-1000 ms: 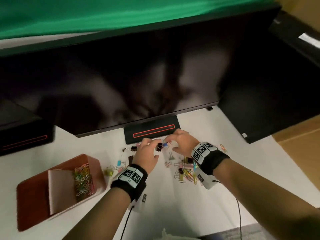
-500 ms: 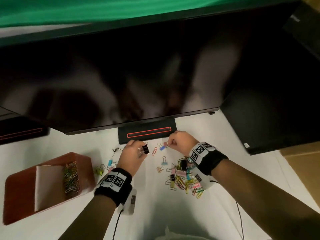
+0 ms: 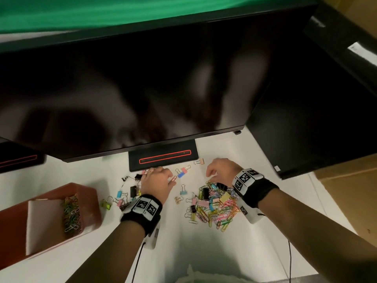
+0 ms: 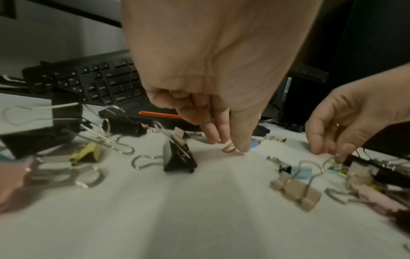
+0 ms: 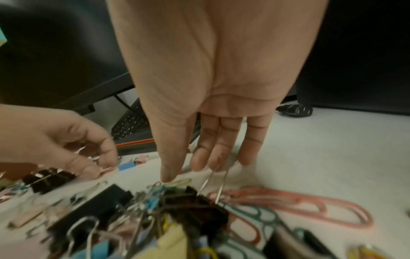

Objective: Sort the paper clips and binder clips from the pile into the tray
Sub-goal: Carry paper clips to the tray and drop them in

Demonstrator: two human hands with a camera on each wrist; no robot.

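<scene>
On the white worktop (image 3: 183,242), nearest, lies the clip pile (image 3: 214,205); the tray (image 3: 18,231) sits left. Beyond, the left hand (image 3: 157,180) pinches a pink paper clip (image 3: 173,178); the right hand (image 3: 220,168) hovers, fingers relaxed, over the pile.

The tray (image 3: 24,217) runs off the head view's left edge; the left hand (image 3: 157,181) covers some clips beneath it, and its fingertips hide whether they pinch the pink clip (image 3: 173,178); the pile (image 5: 155,219) is blurred in the right wrist view.
</scene>
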